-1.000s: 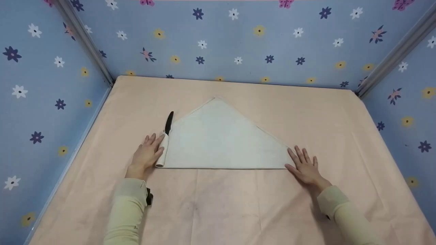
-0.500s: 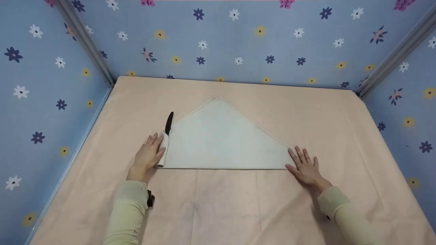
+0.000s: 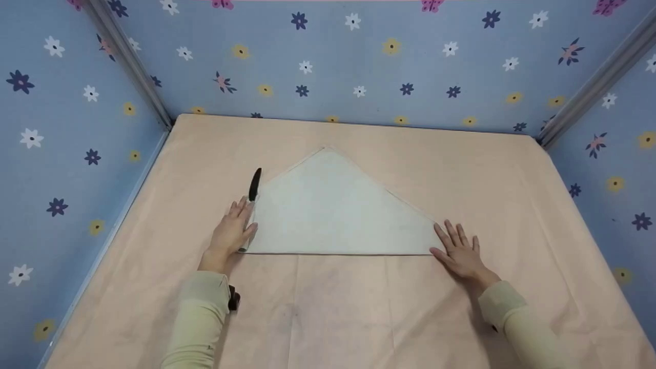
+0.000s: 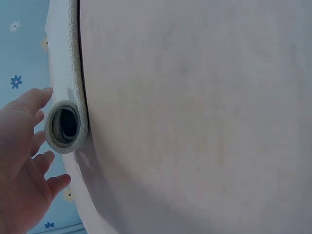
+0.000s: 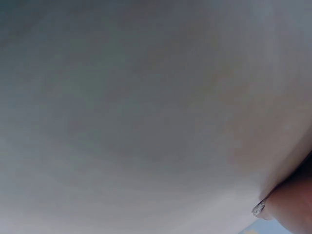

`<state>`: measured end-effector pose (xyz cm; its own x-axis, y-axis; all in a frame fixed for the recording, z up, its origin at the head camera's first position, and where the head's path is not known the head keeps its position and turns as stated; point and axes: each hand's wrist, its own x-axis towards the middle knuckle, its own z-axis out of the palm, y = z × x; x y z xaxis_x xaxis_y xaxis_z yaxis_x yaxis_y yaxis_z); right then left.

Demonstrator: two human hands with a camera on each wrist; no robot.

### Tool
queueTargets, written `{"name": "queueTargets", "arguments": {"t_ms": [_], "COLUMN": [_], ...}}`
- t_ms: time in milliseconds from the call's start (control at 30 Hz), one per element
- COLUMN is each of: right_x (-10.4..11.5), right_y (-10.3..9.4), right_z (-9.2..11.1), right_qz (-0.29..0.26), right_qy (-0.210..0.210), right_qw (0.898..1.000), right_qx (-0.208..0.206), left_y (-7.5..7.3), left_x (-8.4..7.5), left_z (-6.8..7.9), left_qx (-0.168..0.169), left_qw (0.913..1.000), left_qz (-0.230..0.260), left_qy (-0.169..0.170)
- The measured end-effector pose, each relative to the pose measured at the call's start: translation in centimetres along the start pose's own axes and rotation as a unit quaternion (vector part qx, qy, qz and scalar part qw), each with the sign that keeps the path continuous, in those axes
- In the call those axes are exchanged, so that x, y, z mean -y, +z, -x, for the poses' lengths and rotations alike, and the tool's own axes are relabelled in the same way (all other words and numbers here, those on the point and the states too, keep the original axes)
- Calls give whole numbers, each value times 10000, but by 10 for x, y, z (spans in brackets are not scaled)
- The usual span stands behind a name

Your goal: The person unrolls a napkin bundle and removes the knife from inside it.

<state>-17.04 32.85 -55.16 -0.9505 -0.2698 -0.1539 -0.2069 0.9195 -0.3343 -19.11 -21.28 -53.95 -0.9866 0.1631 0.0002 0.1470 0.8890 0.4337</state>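
A white cloth (image 3: 338,210), folded to a peak at the far side with a straight near edge, lies flat on the table. Its left end is wound into a roll (image 4: 83,129), whose spiral opening shows in the left wrist view. From the roll's far end sticks the black, knife-shaped end (image 3: 255,184) of an object; the rest is hidden inside the roll. My left hand (image 3: 229,237) lies along the roll and covers most of it, fingers extended. At the cloth's right corner my right hand (image 3: 459,254) rests palm down, fingers spread, fingertips on the edge.
A pale peach cover (image 3: 348,312) with faint creases spreads over the table. Blue flowered panels (image 3: 338,61) stand at the back and both sides, with grey metal posts (image 3: 133,66) at the corners.
My left hand has shifted slightly right and further over the roll, whose near end has also moved a little to the right. My right hand stays in place.
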Motion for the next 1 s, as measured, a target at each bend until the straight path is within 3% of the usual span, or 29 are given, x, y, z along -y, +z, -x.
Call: {"name": "queueTargets", "arguments": {"t_ms": [200, 400, 600, 1000], "right_x": [0, 0, 0, -1], "right_y": [0, 0, 0, 1], "right_z": [0, 0, 0, 0], "right_qz": [-58, -2, -32, 2], "right_qy": [-30, -55, -117, -83], "right_qw": [10000, 10000, 9999, 10000], "right_qx": [10, 28, -1, -11], "left_y": [3, 4, 3, 3], "left_x": [1, 4, 6, 8], "left_z": [-1, -4, -6, -7], "left_qx": [87, 344, 387, 482], "left_qw": [9999, 9994, 9989, 9982], "left_qz": [94, -94, -209, -367], "left_qy": [32, 52, 180, 10]}}
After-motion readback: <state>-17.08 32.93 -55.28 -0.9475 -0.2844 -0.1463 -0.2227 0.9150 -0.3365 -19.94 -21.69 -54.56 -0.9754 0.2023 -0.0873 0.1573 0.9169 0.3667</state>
